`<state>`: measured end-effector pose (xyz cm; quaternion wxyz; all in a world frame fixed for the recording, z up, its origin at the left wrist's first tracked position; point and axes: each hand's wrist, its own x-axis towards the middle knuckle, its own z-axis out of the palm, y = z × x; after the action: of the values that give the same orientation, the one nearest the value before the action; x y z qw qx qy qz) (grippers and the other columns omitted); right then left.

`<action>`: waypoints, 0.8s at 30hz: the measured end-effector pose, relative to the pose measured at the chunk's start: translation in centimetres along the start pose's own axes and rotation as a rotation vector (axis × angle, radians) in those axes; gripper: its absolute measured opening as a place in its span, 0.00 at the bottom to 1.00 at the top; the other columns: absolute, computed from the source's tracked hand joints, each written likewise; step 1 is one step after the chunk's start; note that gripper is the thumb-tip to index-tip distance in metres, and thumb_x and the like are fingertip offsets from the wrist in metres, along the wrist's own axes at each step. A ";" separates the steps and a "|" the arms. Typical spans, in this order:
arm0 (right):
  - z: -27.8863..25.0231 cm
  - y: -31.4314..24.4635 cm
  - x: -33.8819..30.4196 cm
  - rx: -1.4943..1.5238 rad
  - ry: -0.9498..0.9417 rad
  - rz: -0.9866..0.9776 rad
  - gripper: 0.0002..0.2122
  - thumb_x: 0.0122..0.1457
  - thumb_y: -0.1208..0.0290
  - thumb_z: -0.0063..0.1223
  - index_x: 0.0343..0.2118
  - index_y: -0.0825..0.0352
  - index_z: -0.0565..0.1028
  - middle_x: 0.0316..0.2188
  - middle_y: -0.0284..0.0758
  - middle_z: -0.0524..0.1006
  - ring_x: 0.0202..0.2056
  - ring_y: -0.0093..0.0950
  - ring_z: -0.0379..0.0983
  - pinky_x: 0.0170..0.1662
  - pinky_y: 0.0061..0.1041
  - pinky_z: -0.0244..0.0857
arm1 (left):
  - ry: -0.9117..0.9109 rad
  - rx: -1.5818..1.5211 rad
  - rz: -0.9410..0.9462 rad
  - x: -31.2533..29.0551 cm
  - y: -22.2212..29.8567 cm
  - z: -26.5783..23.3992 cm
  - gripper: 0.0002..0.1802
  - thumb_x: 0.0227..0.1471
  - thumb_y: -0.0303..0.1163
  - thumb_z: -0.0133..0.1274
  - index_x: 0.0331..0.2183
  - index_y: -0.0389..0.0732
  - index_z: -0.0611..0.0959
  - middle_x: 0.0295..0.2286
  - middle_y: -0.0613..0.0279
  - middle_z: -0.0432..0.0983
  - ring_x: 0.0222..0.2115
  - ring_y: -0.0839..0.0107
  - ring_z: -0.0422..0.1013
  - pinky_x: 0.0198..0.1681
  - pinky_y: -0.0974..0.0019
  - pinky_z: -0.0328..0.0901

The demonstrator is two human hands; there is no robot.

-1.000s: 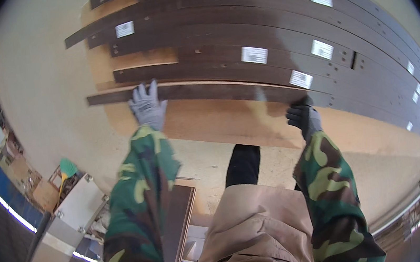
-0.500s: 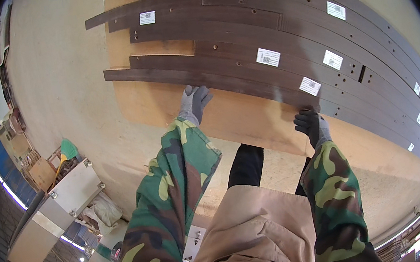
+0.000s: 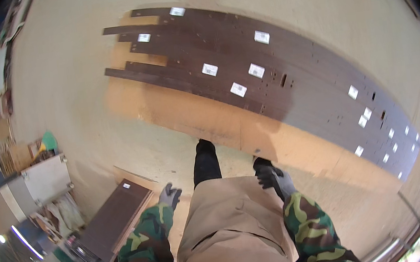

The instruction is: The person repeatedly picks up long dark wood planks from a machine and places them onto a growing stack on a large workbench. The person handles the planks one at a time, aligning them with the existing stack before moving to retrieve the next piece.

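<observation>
Several long dark brown boards (image 3: 193,43) with white labels lie side by side on a tan base board (image 3: 192,113). Holes and slots show toward their right ends. My left hand (image 3: 170,195), in a grey glove, is held away from the boards, low beside my apron (image 3: 225,208). Its fingers are loosely bent and apart, holding nothing. To the right of the apron, my right hand (image 3: 276,179) wears a dark-and-grey glove. Its fingers are loosely curled but apart, with nothing visible in them, near the tan board's front edge.
A shorter dark brown panel stack (image 3: 113,218) with a white label lies at the lower left, close to my left arm. Beyond it are a white cabinet-like unit on casters (image 3: 46,179) and a green broom (image 3: 49,141). My dark-clad leg (image 3: 205,163) reaches the tan board's edge.
Both hands have let go of the nearest board and drawn back toward my body. My view has shifted back, so the boards look farther off and the dark panel stack has come into sight.
</observation>
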<state>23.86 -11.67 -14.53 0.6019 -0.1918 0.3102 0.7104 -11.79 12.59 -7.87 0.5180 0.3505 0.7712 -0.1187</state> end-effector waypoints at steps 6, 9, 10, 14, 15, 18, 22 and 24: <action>2.6 -1.9 -13.1 -0.731 0.520 -0.137 0.15 0.59 0.65 0.44 0.42 0.73 0.70 0.33 0.47 0.76 0.28 0.38 0.76 0.29 0.33 0.72 | 0.018 -0.306 0.141 -10.4 -7.2 3.2 0.35 0.46 0.30 0.58 0.54 0.36 0.62 0.37 0.56 0.72 0.30 0.72 0.71 0.27 0.71 0.69; 3.9 -0.7 -15.9 -0.776 0.568 -0.128 0.15 0.55 0.66 0.46 0.41 0.72 0.71 0.33 0.47 0.76 0.31 0.40 0.76 0.34 0.34 0.72 | 0.081 -0.544 0.258 -12.7 -8.1 2.6 0.28 0.52 0.27 0.51 0.54 0.40 0.63 0.40 0.53 0.71 0.37 0.61 0.72 0.34 0.60 0.71; 4.4 0.1 -16.4 -0.804 0.592 -0.111 0.15 0.56 0.66 0.46 0.41 0.72 0.71 0.34 0.47 0.76 0.31 0.40 0.76 0.33 0.35 0.72 | 0.127 -0.656 0.271 -13.5 -8.8 1.9 0.26 0.53 0.27 0.49 0.54 0.40 0.64 0.40 0.53 0.71 0.37 0.60 0.72 0.35 0.59 0.71; 6.5 4.5 -17.6 -0.946 0.452 -0.073 0.17 0.57 0.65 0.44 0.43 0.74 0.70 0.35 0.48 0.76 0.31 0.40 0.76 0.34 0.35 0.72 | 0.316 -0.696 0.405 -16.4 -14.9 -3.2 0.27 0.54 0.26 0.47 0.56 0.40 0.61 0.41 0.54 0.71 0.38 0.61 0.71 0.35 0.61 0.70; 7.0 6.1 -17.7 -0.969 0.401 -0.051 0.17 0.57 0.65 0.44 0.42 0.74 0.70 0.35 0.48 0.76 0.32 0.40 0.76 0.34 0.35 0.72 | 0.386 -0.680 0.410 -17.5 -17.6 -4.7 0.28 0.54 0.26 0.48 0.56 0.40 0.61 0.41 0.55 0.71 0.37 0.63 0.71 0.35 0.62 0.70; 7.3 12.8 -18.0 -1.088 0.290 0.005 0.17 0.57 0.65 0.43 0.42 0.74 0.71 0.35 0.47 0.76 0.32 0.39 0.76 0.34 0.35 0.72 | 0.547 -0.787 0.494 -21.8 -27.1 -9.3 0.32 0.49 0.26 0.55 0.55 0.40 0.63 0.32 0.65 0.71 0.25 0.78 0.65 0.28 0.73 0.66; 5.2 23.4 -19.9 -1.275 0.078 0.184 0.15 0.58 0.63 0.44 0.41 0.71 0.70 0.34 0.45 0.76 0.32 0.41 0.75 0.33 0.38 0.72 | 0.970 -0.659 0.468 -33.0 -42.2 -11.5 0.35 0.48 0.32 0.57 0.55 0.38 0.61 0.40 0.54 0.73 0.38 0.69 0.70 0.42 0.68 0.66; 4.3 29.4 -20.5 -1.405 -0.001 0.296 0.16 0.59 0.62 0.42 0.43 0.69 0.69 0.32 0.45 0.75 0.30 0.42 0.74 0.33 0.37 0.71 | 1.097 -0.679 0.413 -39.5 -49.0 -12.5 0.34 0.50 0.34 0.56 0.56 0.38 0.61 0.46 0.51 0.70 0.45 0.66 0.68 0.47 0.66 0.64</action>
<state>-0.18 -26.32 7.98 0.2339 -0.4894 -0.1978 0.8165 -44.63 -32.64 23.57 0.1449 0.3182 0.8342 0.4265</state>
